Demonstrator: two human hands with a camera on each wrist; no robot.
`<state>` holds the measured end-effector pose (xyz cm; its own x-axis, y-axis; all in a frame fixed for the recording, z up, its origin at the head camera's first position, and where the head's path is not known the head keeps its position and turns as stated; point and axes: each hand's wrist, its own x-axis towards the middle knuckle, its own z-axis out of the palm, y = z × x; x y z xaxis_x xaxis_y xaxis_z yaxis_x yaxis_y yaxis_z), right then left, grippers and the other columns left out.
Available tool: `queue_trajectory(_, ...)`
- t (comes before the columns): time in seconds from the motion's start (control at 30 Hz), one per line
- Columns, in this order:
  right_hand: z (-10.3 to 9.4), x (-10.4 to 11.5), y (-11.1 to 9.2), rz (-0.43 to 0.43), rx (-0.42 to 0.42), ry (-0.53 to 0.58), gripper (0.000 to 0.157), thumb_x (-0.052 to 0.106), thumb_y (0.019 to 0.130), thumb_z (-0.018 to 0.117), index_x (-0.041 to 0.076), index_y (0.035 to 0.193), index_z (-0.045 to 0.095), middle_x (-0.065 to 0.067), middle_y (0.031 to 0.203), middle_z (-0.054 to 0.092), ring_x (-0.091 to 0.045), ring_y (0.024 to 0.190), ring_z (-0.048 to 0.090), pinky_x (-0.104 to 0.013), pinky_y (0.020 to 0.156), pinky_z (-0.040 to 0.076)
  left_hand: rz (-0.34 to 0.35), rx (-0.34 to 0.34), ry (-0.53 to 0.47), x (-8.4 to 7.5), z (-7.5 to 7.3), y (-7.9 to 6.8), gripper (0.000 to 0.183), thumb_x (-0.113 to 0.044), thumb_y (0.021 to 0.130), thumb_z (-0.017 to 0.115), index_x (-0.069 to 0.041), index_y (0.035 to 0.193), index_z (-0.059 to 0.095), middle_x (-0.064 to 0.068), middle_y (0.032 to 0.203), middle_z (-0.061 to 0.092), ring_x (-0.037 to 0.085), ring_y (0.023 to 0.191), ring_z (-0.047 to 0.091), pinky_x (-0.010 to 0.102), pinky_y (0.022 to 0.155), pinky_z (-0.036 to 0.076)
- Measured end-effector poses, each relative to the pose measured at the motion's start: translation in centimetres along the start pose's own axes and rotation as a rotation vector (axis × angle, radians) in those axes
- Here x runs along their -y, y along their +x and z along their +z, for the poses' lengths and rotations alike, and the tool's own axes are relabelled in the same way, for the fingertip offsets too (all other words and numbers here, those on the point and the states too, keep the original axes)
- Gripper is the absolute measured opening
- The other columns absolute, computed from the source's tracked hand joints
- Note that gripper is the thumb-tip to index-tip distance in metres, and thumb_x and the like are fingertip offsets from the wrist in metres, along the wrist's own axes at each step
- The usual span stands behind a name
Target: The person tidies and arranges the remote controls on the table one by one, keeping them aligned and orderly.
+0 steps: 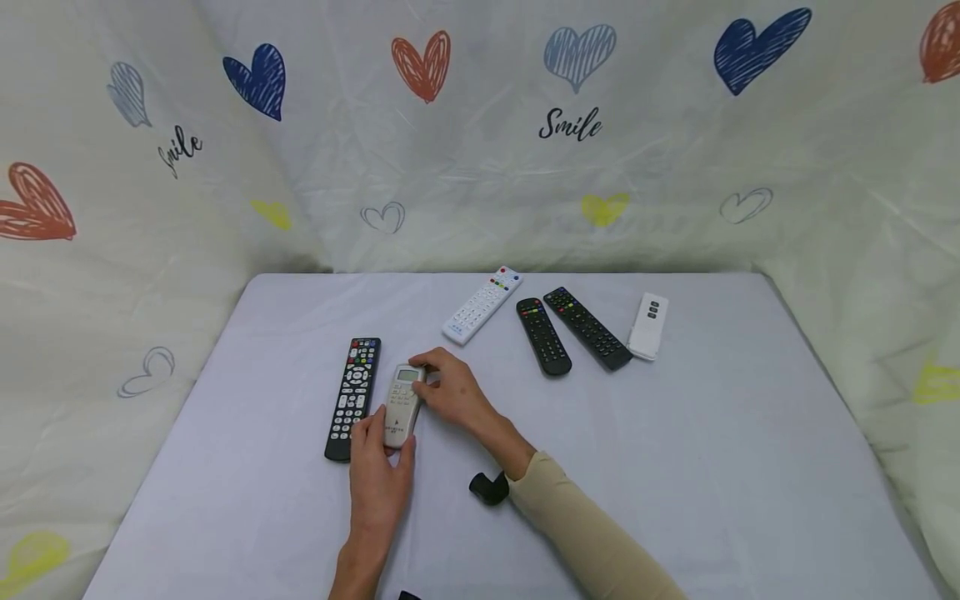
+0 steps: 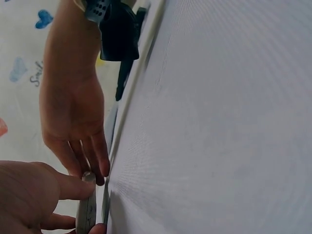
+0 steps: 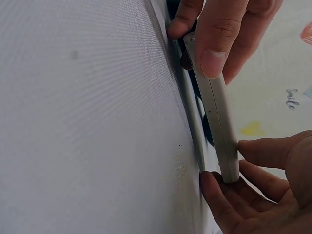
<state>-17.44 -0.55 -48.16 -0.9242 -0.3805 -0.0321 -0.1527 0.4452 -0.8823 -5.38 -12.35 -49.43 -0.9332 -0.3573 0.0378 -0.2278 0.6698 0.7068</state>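
Note:
A beige remote control (image 1: 402, 404) with a small display is tilted slightly over the white-covered table. My left hand (image 1: 378, 471) holds its near end between thumb and fingers, and in the left wrist view the thumb lies along the remote (image 2: 86, 214). At the far end, my right hand (image 1: 452, 390) pinches the remote, thumb on its face by the display. The right wrist view shows the remote (image 3: 219, 126) edge-on, with fingers of both hands at its two ends. A long black remote (image 1: 352, 400) lies just left of the left hand, partly covered by its fingers.
Farther back lie a white remote (image 1: 482, 306) with many keys, a short black remote (image 1: 543, 337), a longer black remote (image 1: 588, 328) and a small white remote (image 1: 648, 327). A heart-printed curtain (image 1: 480, 167) hangs behind the table (image 1: 675, 467).

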Motion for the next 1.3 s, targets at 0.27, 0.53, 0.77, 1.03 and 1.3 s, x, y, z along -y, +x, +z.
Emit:
queue_trajectory(0.27, 0.1, 0.2, 0.3, -0.002, 0.0, -0.027, 0.035, 0.009, 0.098, 0.071, 0.009, 0.133, 0.068, -0.008, 0.129, 0.067, -0.019, 0.111, 0.062, -0.027, 0.088, 0.056, 0.001, -0.013, 0.003, 0.1, 0.1, 0.3, 0.063, -0.009, 0.093, 0.077, 0.001, 0.15, 0.05, 0.017, 0.136, 0.052, 0.022, 0.104, 0.059, 0.028, 0.083, 0.053)
queue_trajectory(0.53, 0.3, 0.3, 0.6, -0.011, -0.009, -0.046, 0.035, 0.01, 0.098, 0.071, 0.011, 0.132, 0.068, -0.007, 0.13, 0.067, -0.018, 0.108, 0.062, -0.026, 0.086, 0.055, -0.002, -0.011, 0.004, 0.0, 0.1, 0.4, 0.065, -0.008, 0.093, 0.076, 0.002, 0.151, 0.048, 0.018, 0.137, 0.051, 0.022, 0.1, 0.059, 0.03, 0.083, 0.052)
queue_trajectory(0.77, 0.6, 0.2, 0.7, -0.009, -0.018, -0.05, 0.034, 0.009, 0.097, 0.072, 0.01, 0.131, 0.069, -0.008, 0.131, 0.068, -0.018, 0.105, 0.064, -0.026, 0.084, 0.055, 0.003, -0.002, 0.02, 0.0, 0.0, 0.2, 0.068, -0.007, 0.094, 0.075, 0.002, 0.153, 0.045, 0.019, 0.138, 0.05, 0.023, 0.104, 0.06, 0.036, 0.086, 0.055)
queue_trajectory(1.03, 0.7, 0.2, 0.9, 0.007, -0.023, -0.06, 0.034, 0.009, 0.098, 0.072, 0.011, 0.131, 0.069, -0.008, 0.131, 0.068, -0.019, 0.103, 0.064, -0.026, 0.083, 0.054, 0.02, 0.0, 0.026, 0.0, 0.0, 0.3, 0.066, -0.004, 0.094, 0.075, 0.006, 0.152, 0.046, 0.02, 0.142, 0.05, 0.029, 0.121, 0.06, 0.04, 0.095, 0.059)
queue_trajectory(1.3, 0.8, 0.1, 1.1, 0.016, -0.022, -0.092, 0.034, 0.01, 0.097, 0.072, 0.011, 0.131, 0.07, -0.008, 0.13, 0.069, -0.019, 0.1, 0.062, -0.026, 0.082, 0.053, 0.027, -0.005, 0.052, 0.1, 0.3, 0.5, 0.067, -0.006, 0.093, 0.077, 0.008, 0.151, 0.047, 0.021, 0.138, 0.052, 0.026, 0.115, 0.056, 0.038, 0.088, 0.058)
